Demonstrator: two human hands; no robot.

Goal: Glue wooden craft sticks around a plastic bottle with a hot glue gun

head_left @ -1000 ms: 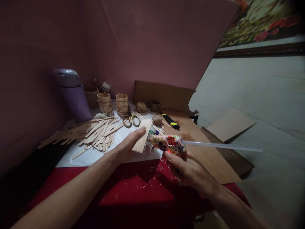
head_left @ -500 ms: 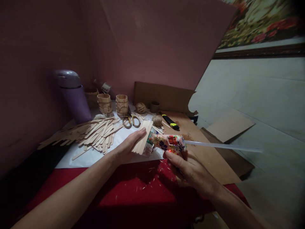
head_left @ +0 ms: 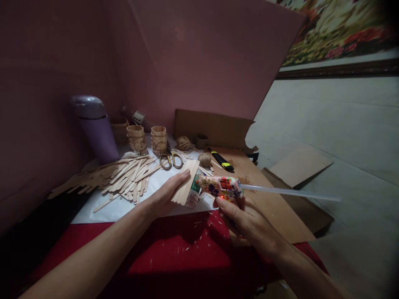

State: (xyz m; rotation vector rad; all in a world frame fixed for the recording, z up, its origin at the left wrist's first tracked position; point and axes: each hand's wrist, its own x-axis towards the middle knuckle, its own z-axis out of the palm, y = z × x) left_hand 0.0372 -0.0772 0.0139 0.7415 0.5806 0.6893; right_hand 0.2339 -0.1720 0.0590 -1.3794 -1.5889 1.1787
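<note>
My left hand point(head_left: 170, 190) grips a clear plastic bottle point(head_left: 192, 198) with a green label, partly covered by several popsicle sticks point(head_left: 186, 185) lying side by side along it. The thumb presses on the sticks. My right hand point(head_left: 246, 216) is wrapped round the handle of a hot glue gun point(head_left: 220, 185) with a flower-patterned body and a small red light. A long translucent glue stick point(head_left: 289, 192) juts out of its back to the right. The gun's front end is close to the bottle's side; its tip is hard to make out.
Many loose popsicle sticks point(head_left: 127, 178) lie in a heap on white paper point(head_left: 90, 211). Behind are scissors point(head_left: 171, 159), stick-covered cups point(head_left: 158, 140), twine balls point(head_left: 204, 159), a yellow-black utility knife point(head_left: 221, 160) and a purple bottle point(head_left: 99, 137). Cardboard point(head_left: 264, 207) lies at right over a red cloth point(head_left: 162, 245).
The whole view has shifted slightly, with the table a little lower in it. Both hands keep their holds, and the glue gun stays close beside the bottle.
</note>
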